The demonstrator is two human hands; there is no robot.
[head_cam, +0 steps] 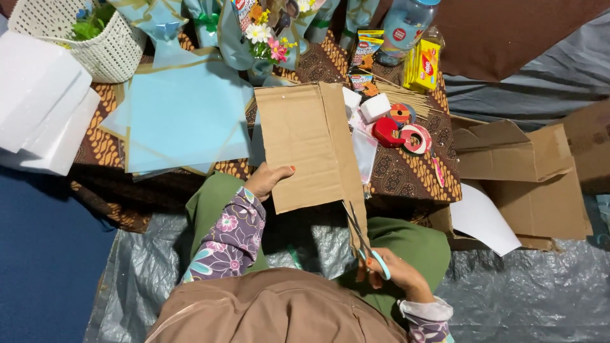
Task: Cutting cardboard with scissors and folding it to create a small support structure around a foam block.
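- The left hand (pixel 267 181) grips the left edge of a brown cardboard sheet (pixel 308 143), fingers clamped on it with the thumb on top.
- The cardboard sheet is held tilted over the person's lap, its far end reaching above the low desk (pixel 413 174) with its patterned brown cloth.
- The right hand (pixel 397 273) holds blue-handled scissors (pixel 362 238), fingers closed through the handles.
- The scissor blades point up along the sheet's right strip, at its lower edge.
- On the desk lie light blue paper sheets (pixel 181 117), tape rolls (pixel 406 133) and a white woven basket (pixel 95 38).
- White foam blocks (pixel 41 105) rest at the left; flattened cardboard boxes (pixel 527 171) lie on the right.
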